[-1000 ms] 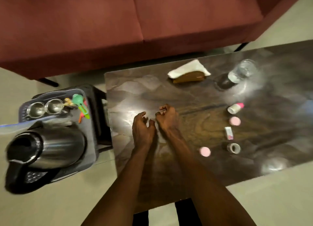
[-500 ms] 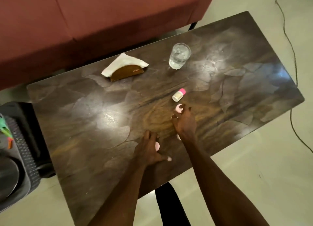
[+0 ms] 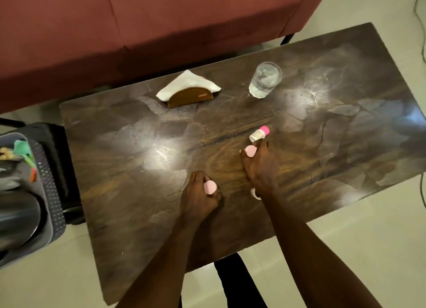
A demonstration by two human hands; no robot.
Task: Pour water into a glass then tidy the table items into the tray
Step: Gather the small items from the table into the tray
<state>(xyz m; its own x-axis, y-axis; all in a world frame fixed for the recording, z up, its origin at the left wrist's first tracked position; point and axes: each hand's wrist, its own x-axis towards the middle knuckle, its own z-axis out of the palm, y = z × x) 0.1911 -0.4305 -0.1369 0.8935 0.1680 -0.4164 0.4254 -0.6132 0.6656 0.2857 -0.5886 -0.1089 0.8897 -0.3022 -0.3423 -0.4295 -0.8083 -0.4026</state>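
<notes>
Napkin holder (image 3: pixel 189 96) left of glass (image 3: pixel 265 80) on table (image 3: pixel 129 169), tray (image 3: pixel 49 192) off its left edge

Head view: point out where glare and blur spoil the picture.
Head view: bright glare patches sit on the glossy table, strongest left of centre and beside the glass; the tray and kettle at the left edge are smeared by blur; the wide lens bends the table's edges; both hands stay fairly sharp.

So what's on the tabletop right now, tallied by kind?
Pale pink round pieces: 2, one in the left hand at, one at the right hand's fingertips at
Small bottle with pink cap: 1
Glass of water: 1
Napkin holder with napkins: 1
Small whitish ring-like item, partly hidden by the right wrist: 1
Total: 6
</notes>
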